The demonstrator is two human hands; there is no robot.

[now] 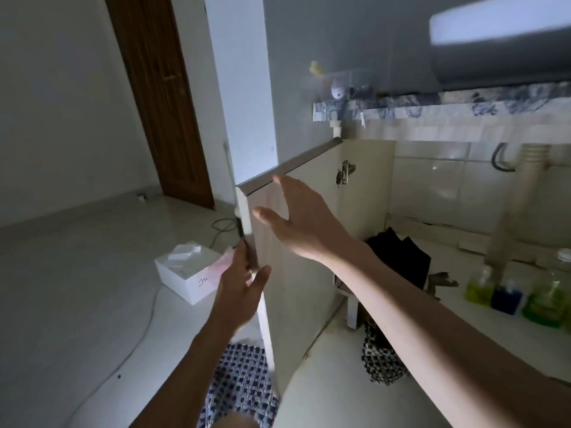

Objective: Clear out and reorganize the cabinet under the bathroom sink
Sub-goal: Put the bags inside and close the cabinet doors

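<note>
Your left hand [239, 282] pinches the free edge of the open cabinet door [296, 242] while your right hand [296, 217] lies flat and released against its inner face; it looks stiff, light and hinge-bound, so keep guiding it by that edge.

Your left hand [239, 281] sits at the outer edge of the cabinet door [296, 273], and its fingertips go behind that edge, so you cannot tell how they grip. To the right of your grip, the drain pipe [519, 193] and the bottles [513, 291] are blurred, their labels unreadable. Above your right hand [301, 217], the white basin [500, 24] is smeared and cut off by the frame's edge.
</note>
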